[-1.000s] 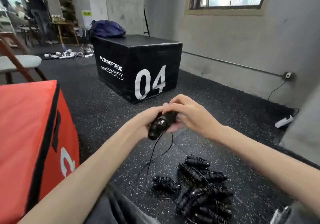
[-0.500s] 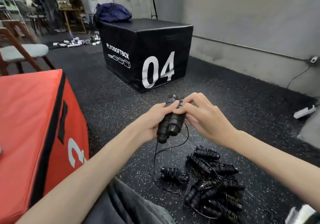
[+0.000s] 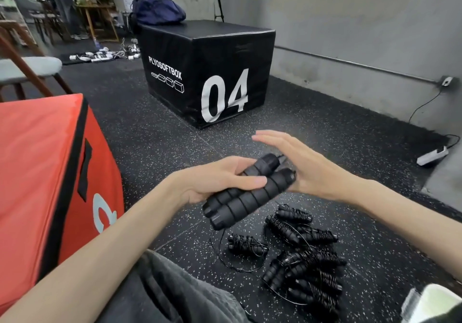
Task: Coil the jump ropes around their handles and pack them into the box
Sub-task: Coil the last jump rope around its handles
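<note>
My right hand [image 3: 297, 165] has lifted off, fingers now straight, beside the two black ribbed foam handles [image 3: 246, 192] my left hand [image 3: 220, 180] grasps above the coiled ropes [image 3: 300, 255] on the speckled floor [image 3: 150, 135].

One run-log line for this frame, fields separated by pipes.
left hand: grips paired black foam handles | right hand: open beside them | thin black rope: trailing | coiled ropes pile: floor

A single wide-angle view looks from the person's head, forward and steeply down over both forearms to the dark speckled rubber floor [image 3: 155, 147]. It sits close above the left hand [image 3: 220, 180] and right hand [image 3: 305, 167]; the black padded cube marked 04 [image 3: 212, 72] lies farther ahead, the grey concrete wall [image 3: 350, 27] beyond
</note>
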